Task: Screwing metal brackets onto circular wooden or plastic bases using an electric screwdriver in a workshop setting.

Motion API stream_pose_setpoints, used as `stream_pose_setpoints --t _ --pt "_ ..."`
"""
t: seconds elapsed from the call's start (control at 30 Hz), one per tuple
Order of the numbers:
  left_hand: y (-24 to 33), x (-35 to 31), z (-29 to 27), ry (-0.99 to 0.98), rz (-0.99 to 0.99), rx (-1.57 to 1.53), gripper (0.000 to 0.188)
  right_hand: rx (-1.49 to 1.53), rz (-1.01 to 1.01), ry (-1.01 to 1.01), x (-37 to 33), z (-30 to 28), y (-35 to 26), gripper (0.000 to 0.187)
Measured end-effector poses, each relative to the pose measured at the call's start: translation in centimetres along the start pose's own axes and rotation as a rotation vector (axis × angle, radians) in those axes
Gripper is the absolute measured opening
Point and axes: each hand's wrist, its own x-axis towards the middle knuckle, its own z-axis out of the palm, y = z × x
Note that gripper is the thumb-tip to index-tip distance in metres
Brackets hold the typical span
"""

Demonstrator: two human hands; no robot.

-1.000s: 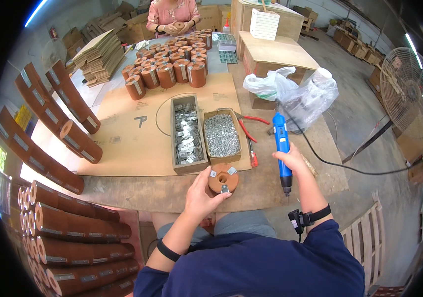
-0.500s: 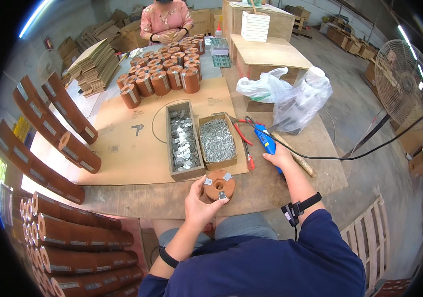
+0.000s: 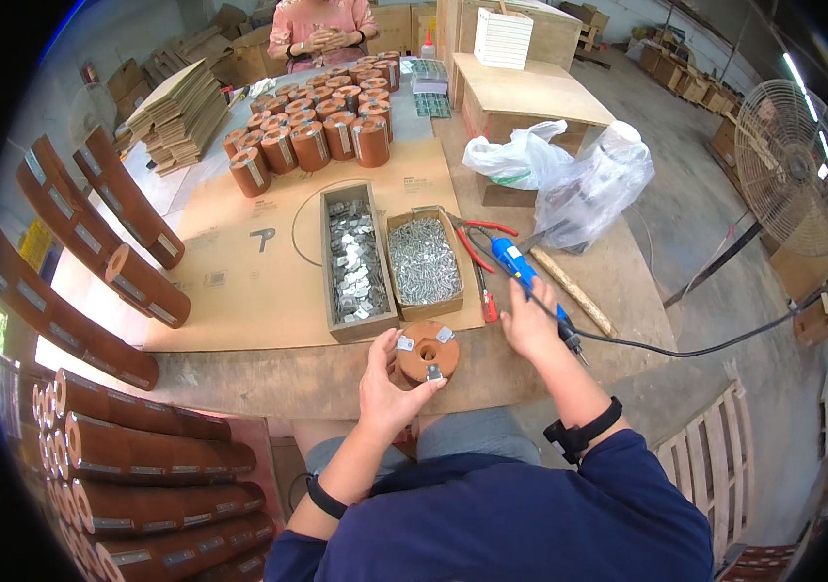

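Observation:
My left hand is closed around a short reddish-brown cylinder at the table's front edge, thumb and fingers on opposite sides. The cylinder stands upright, with a centre hole and three small metal clips on its top rim. My right hand has its fingers around a corded blue electric screwdriver, whose bit end points toward the near right. Beyond the cylinder sit a long wooden box of flat metal clips and a smaller box of screws. Red-handled pliers and a red screwdriver lie beside them.
A wooden stick and plastic-wrapped objects lie on the right. Many brown cylinders stand at the back, near a co-worker. Long joined cylinders are at the left. The black cord runs rightward; a fan stands there.
My right hand has drawn slightly nearer and left, and the electric screwdriver's bit end has swung out to the right. My left hand still holds the cylinder in place.

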Motion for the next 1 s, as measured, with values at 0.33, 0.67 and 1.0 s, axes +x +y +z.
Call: stream_pose_setpoints --t 0.33,0.67,1.0 --pt "0.4 -0.1 -0.1 -0.022 0.008 0.019 0.076 0.445 -0.083 -0.362 -0.2 -0.2 -1.7 0.044" --pt "0.4 0.1 -1.1 -0.073 0.337 0.312 0.057 0.903 -0.321 0.26 0.9 -11.2 -4.1 0.018" --pt "-0.3 0.3 -0.4 -0.084 0.303 0.258 0.037 2.189 -0.245 -0.175 -0.3 -12.1 -8.7 0.007"
